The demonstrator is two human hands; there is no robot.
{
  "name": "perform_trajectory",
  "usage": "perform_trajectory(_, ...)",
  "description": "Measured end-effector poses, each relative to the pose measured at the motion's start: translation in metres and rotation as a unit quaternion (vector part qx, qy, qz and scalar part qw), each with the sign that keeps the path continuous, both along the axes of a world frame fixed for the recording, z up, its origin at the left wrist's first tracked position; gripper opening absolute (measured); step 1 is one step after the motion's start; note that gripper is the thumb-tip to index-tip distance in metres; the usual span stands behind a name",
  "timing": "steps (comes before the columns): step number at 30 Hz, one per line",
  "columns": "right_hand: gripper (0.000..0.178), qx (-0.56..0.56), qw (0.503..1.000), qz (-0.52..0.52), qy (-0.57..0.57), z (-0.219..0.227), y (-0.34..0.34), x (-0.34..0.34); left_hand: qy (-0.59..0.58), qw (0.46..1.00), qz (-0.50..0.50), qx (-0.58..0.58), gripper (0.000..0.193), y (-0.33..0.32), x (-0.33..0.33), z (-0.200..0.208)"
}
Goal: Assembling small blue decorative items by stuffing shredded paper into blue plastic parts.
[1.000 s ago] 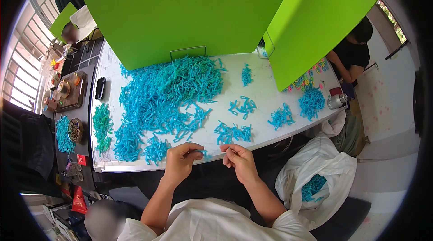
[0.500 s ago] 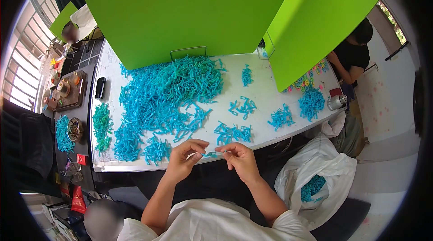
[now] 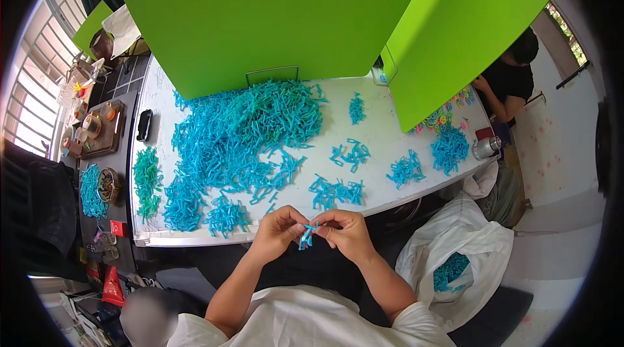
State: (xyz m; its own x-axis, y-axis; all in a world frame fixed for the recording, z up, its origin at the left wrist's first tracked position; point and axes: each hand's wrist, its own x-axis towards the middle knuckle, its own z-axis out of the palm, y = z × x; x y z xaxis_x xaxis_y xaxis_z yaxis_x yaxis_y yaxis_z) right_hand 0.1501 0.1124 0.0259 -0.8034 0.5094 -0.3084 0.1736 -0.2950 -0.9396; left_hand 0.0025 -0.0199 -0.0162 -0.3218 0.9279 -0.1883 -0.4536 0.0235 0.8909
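Note:
Just in front of the table's near edge, my left hand [image 3: 280, 233] and my right hand [image 3: 345, 232] meet fingertip to fingertip. Thumb and forefinger of each are pinched on small blue plastic pieces [image 3: 304, 240], narrow and link-like, that dangle between them. Whether the pieces are joined is too small to tell. Beyond my hands, a small pile of similar blue pieces [image 3: 335, 192] lies on the white table [image 3: 383, 207]. Left of my left hand is another little pile [image 3: 227, 215], next to a large blue heap [image 3: 240, 132].
Green panels [image 3: 273, 15] stand across the table's back and right. Green-blue pieces [image 3: 147, 181] lie at the left, near a black object [image 3: 144, 125]. A metal cylinder [image 3: 485, 147] stands at the right edge. A white sack [image 3: 478, 243] holds blue pieces. A person [image 3: 517, 74] sits beyond.
My hands have drawn together, the right one leftward. The blue pieces, earlier stretched roughly level between my fingers, now hang down from the pinched fingertips.

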Motion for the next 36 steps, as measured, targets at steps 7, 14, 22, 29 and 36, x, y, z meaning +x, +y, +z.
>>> perform_trajectory(7,0.011,-0.01,0.998,0.057,0.021,-0.007,0.009,0.0,0.019,0.999,-0.029,-0.04,0.006,0.001,0.002,0.003)
perform_trajectory(14,0.012,-0.024,0.999,0.04,0.005,-0.008,0.012,0.004,0.062,0.994,0.023,-0.089,0.011,0.012,0.023,0.01)
perform_trajectory(22,0.014,-0.021,0.982,-0.189,-0.015,-0.039,0.017,0.028,0.081,0.988,0.086,-0.104,0.002,0.043,0.028,-0.022)
perform_trajectory(29,0.028,-0.319,0.9,-0.26,0.148,-0.045,0.035,0.048,0.413,0.897,0.102,-0.121,0.015,0.09,0.027,-0.01)
perform_trajectory(36,0.033,-0.309,0.911,-0.229,0.148,-0.05,0.024,0.034,0.599,0.798,0.059,0.017,0.019,0.074,0.044,0.02)
